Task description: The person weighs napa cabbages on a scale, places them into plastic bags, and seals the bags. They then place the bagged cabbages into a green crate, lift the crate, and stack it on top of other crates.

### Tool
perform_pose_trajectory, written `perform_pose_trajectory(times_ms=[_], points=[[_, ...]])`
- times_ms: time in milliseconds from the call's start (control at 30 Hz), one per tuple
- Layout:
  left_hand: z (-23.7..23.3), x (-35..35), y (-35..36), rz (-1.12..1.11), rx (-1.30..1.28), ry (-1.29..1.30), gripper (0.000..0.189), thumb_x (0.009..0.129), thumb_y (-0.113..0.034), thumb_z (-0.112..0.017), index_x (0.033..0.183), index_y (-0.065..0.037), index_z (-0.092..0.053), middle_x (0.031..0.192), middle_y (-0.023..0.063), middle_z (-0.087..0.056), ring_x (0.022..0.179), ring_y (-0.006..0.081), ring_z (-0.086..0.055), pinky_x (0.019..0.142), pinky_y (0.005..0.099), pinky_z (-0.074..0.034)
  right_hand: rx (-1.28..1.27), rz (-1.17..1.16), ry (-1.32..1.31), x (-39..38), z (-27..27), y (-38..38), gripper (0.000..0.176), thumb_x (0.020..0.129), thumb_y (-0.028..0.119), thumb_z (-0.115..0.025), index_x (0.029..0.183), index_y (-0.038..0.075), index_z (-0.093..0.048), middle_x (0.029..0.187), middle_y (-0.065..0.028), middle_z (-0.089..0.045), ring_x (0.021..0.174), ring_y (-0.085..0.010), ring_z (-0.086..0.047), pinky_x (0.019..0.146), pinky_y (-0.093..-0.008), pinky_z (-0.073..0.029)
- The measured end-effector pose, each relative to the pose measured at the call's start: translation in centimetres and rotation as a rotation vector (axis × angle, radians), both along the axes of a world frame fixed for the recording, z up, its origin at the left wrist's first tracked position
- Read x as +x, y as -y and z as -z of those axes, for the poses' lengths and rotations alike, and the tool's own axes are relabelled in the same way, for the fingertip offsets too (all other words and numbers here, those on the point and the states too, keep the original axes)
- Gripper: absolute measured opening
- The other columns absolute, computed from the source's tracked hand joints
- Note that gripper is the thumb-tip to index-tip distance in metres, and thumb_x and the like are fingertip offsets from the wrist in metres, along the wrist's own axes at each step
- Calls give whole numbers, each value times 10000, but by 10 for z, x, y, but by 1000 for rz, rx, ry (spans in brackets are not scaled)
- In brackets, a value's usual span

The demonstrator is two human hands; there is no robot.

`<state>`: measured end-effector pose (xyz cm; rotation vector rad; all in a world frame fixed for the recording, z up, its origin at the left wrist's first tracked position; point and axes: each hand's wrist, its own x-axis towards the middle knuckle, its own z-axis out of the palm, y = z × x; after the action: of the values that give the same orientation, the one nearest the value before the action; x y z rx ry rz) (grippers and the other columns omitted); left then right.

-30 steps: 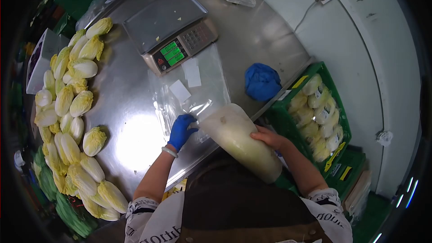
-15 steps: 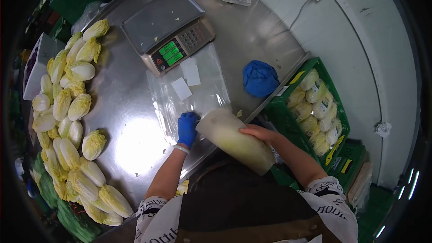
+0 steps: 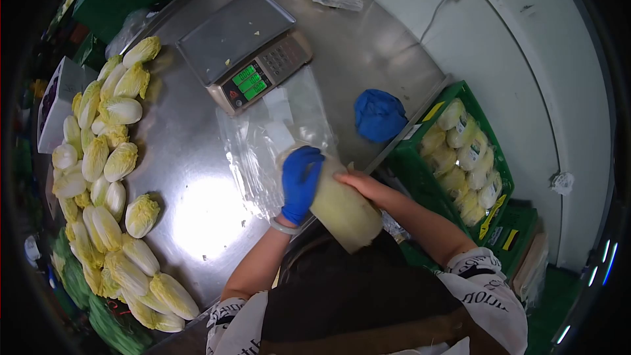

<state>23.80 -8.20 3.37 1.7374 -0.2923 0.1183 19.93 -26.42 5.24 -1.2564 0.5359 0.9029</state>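
My left hand, in a blue glove, lies over the far end of a cabbage that sits in a clear bag. Its fingers curl down around that end and grip it. My bare right hand clasps the cabbage from its right side, fingers pressed onto the plastic. The cabbage lies slantwise at the near edge of the counter, its near end hanging off toward my body. Just beyond my gloved hand, clear bags are spread on the steel with white labels on them. Behind them stands a scale with a green display. A blue cloth lies to the right, near a green crate of wrapped cabbages. Loose cabbages are heaped along the left.
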Motion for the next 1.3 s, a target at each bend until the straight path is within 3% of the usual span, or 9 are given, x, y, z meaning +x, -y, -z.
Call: perform_pose_trajectory(times_ms=[100, 200, 367, 533, 633, 833, 1000, 1133, 1300], points=[[-20, 0, 2, 394, 190, 241, 201, 823, -63, -614, 1018, -44, -658, 1089, 128, -634, 1126, 323, -549, 992, 427, -375, -45, 76, 171, -3, 6, -1, 505, 930, 367, -543, 1298, 25, -493, 1147, -94, -593, 1021, -156, -567, 877, -295, -452], [-15, 24, -22, -13, 258, 80, 326, 843, -73, -605, 1168, -46, -615, 1283, 150, -545, 1284, 359, -402, 1082, 437, -294, -62, 37, 308, -9, -3, -8, 515, 930, 356, -547, 1317, 24, -471, 1168, -99, -584, 1037, -165, -563, 897, -298, -447], [-37, -13, -22, 280, 284, 50, 515, 853, -193, -637, 1334, -78, -490, 1376, 131, -478, 1345, 351, -332, 1139, 475, -153, 44, 275, 192, -9, -11, -23, 501, 925, 352, -570, 1299, 28, -489, 1133, -88, -598, 1000, -154, -578, 875, -302, -466], [14, -13, -57, -56, -81, -381, 504, 917, -106, -580, 1396, -101, -421, 1382, 65, -488, 1178, 175, -515, 937, 300, -433, 431, 453, -220, -19, 12, -7, 438, 927, 376, -564, 1206, 40, -564, 1064, -64, -624, 943, -136, -598, 820, -296, -488], [36, -17, -70, -101, 97, -428, 436, 881, -119, -630, 1302, -90, -522, 1295, 91, -558, 1060, 224, -583, 864, 326, -474, 370, 355, -192, -24, -3, 0, 446, 928, 406, -554, 1200, 53, -576, 1066, -54, -629, 923, -129, -609, 783, -284, -501], [63, 0, -60, -171, 508, 157, 337, 808, -136, -700, 1130, -79, -620, 1063, 119, -635, 983, 306, -578, 848, 383, -458, 154, 241, -177, -45, -24, 55, 440, 940, 389, -526, 1223, 54, -563, 1083, -59, -632, 920, -130, -617, 775, -287, -507], [37, 16, -18, -150, 641, 126, 457, 725, -232, -765, 1136, -103, -614, 1220, 150, -537, 1090, 325, -505, 922, 429, -388, 139, 349, -195, -69, -14, 85, 428, 957, 376, -478, 1238, 62, -552, 1088, -72, -635, 911, -150, -625, 781, -314, -510], [84, 26, -21, -88, 983, 299, 406, 754, -129, -638, 1156, -83, -601, 1130, 141, -577, 995, 322, -547, 863, 420, -428, 87, 346, -122, -88, -18, 83, 443, 958, 371, -471, 1266, 59, -528, 1119, -80, -623, 963, -156, -606, 821, -336, -500], [48, 37, -36, -123, 871, 375, 240, 829, -64, -522, 1028, -80, -656, 1020, 114, -656, 903, 302, -606, 787, 397, -466, 183, 237, -75, -86, -14, 75, 475, 965, 356, -457, 1326, 48, -474, 1181, -89, -588, 1043, -151, -564, 891, -313, -457]])
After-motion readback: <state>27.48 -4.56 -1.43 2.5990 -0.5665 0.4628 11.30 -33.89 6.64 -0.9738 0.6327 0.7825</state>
